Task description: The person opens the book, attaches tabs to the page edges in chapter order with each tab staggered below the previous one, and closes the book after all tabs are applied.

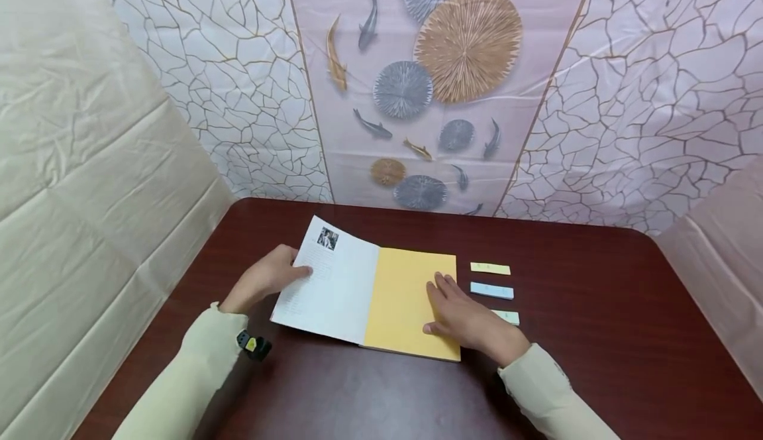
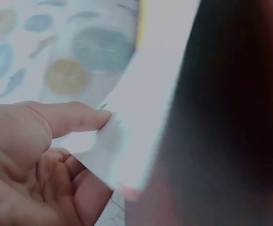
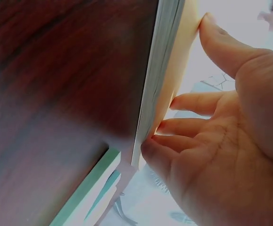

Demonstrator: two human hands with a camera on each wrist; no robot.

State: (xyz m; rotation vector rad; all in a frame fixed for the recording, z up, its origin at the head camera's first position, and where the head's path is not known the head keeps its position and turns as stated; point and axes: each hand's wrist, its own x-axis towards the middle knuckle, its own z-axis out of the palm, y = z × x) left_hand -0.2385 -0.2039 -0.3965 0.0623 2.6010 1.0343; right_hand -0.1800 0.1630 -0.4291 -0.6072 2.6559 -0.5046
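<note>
An opened book lies on the table, its white inner cover [image 1: 342,294] on the left bearing a small photo and lines of text. On the right is a plain yellow page [image 1: 396,301]. My left hand [image 1: 271,274] pinches the outer edge of the white cover, thumb on top and fingers beneath; the left wrist view shows this cover [image 2: 141,103] raised at a slant. My right hand [image 1: 467,317] rests its fingertips and thumb on the yellow page near its right edge. In the right wrist view those fingers [image 3: 193,127] are extended against the page, above the page block [image 3: 157,70].
Right of the book lie a yellow sticky-note pad [image 1: 490,268], a blue pad [image 1: 491,291] and a green pad [image 1: 508,317], the last partly behind my right hand. The dark wooden table [image 1: 596,307] meets a patterned curtain [image 1: 238,95] at the back.
</note>
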